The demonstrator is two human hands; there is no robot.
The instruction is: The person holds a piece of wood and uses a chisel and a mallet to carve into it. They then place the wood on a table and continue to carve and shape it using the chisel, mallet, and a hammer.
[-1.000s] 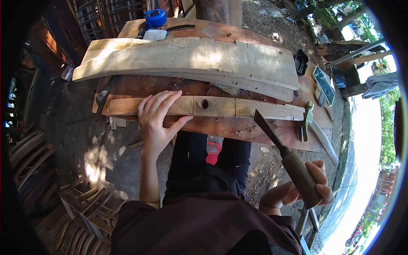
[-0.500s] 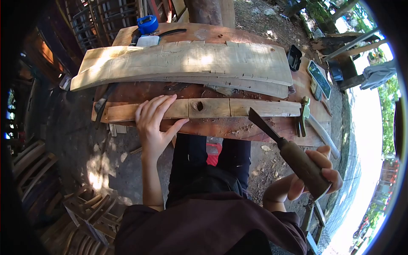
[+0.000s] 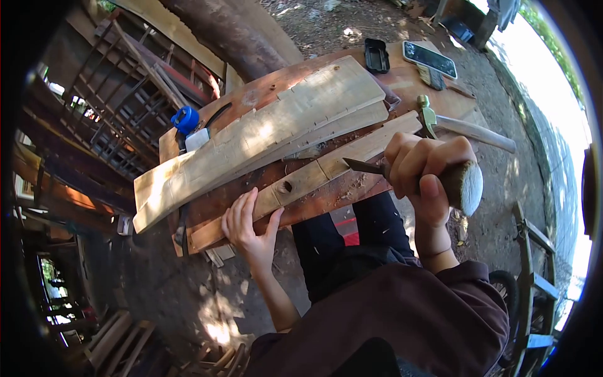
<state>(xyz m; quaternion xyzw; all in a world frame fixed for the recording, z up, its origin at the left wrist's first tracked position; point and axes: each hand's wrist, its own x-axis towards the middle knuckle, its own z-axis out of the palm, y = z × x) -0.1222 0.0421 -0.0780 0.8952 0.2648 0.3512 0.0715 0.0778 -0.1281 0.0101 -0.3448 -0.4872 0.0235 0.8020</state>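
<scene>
Left hand (image 3: pixel 247 235) palm-down, thumb (image 3: pixel 274 223) apart; right hand (image 3: pixel 430 168) tightly curled.

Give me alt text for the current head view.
A person's right hand holds a bladed tool near a narrow wooden strip; the left hand rests on the strip. Wider boards lie behind on a table, with a hammer and phone at right.

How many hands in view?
2. The left hand is on the narrow wooden strip; the right hand grips the bladed tool. No others visible.

strip (image 3: pixel 308 176): lt tan | tool hdl (image 3: pixel 453 183): brn | hammer hd (image 3: pixel 428 115): grn | shirt (image 3: pixel 389 314): dk maroon
</scene>
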